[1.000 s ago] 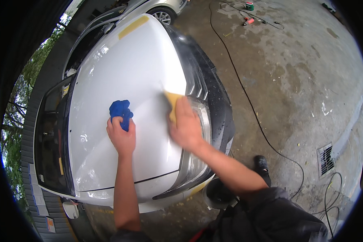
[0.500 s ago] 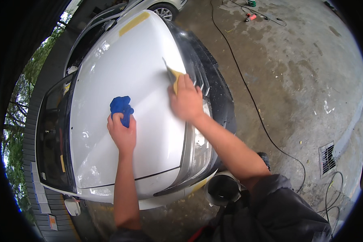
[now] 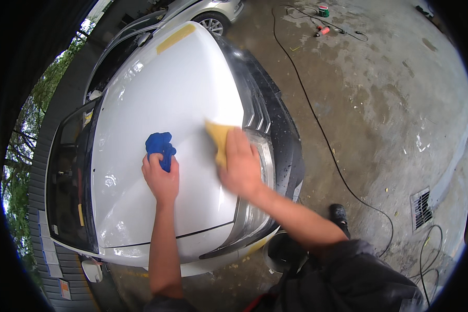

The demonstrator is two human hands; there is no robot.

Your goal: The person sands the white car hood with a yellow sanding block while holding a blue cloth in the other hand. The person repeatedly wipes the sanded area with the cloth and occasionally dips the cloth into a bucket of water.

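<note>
Here are two hands (image 3: 161, 179) (image 3: 243, 169), one blue cloth (image 3: 159, 143), one yellow sheet (image 3: 221, 136), one white car (image 3: 156, 93), one silver car (image 3: 222, 8) (two cars altogether), one bucket (image 3: 269, 253), one drain grate (image 3: 422, 208), one green tub (image 3: 323, 10).

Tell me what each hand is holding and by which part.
The left hand holds a crumpled blue cloth by its near end, between thumb and fingers. The right hand covers a yellow sheet's right part; blur hides the exact grip.

Your blurred right hand (image 3: 240, 165) covers part of the equally blurry yellow sheet (image 3: 221, 136)! Your left hand (image 3: 162, 179) hides some of the blue wad (image 3: 159, 144), your clothing (image 3: 343, 278) overlaps the bucket (image 3: 274, 252), and the top edge clips the silver car (image 3: 222, 7).
</note>
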